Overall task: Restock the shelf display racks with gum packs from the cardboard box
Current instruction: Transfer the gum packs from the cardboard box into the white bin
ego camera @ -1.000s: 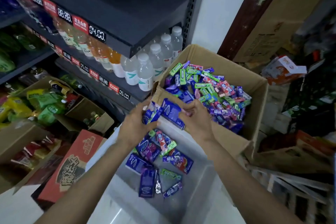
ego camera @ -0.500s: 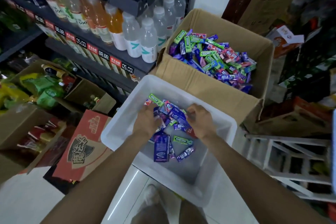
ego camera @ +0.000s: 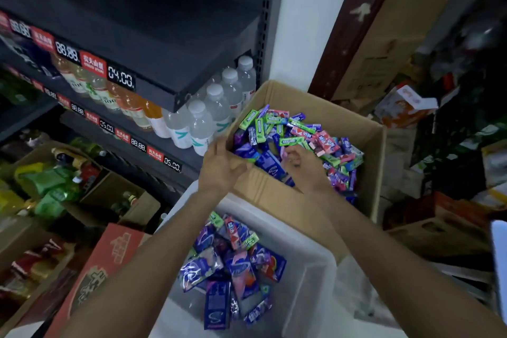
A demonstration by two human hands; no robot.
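An open cardboard box (ego camera: pixel 274 195) holds a heap of green, pink, blue and purple gum packs (ego camera: pixel 301 129). In front of it stands a white plastic bin (ego camera: pixel 315 252) with several gum packs (ego camera: pixel 233 269) lying in it. My left hand (ego camera: pixel 219 167) hovers at the box's near left corner, fingers loose and holding nothing. My right hand (ego camera: pixel 304 167) is inside the box on the heap. Its fingers bend down among the packs, and I cannot see whether they hold one.
Dark shelves (ego camera: pixel 164 63) with price tags rise on the left, with water bottles (ego camera: pixel 214 112) beside the box. A red carton (ego camera: pixel 104 269) and open boxes of green bags (ego camera: pixel 49 181) crowd the floor on the left. Stacked cardboard (ego camera: pixel 384 49) and clutter fill the right.
Both hands carried gum packs down into the white bin and left them there. They have now risen back to the cardboard box, the right one into the heap.
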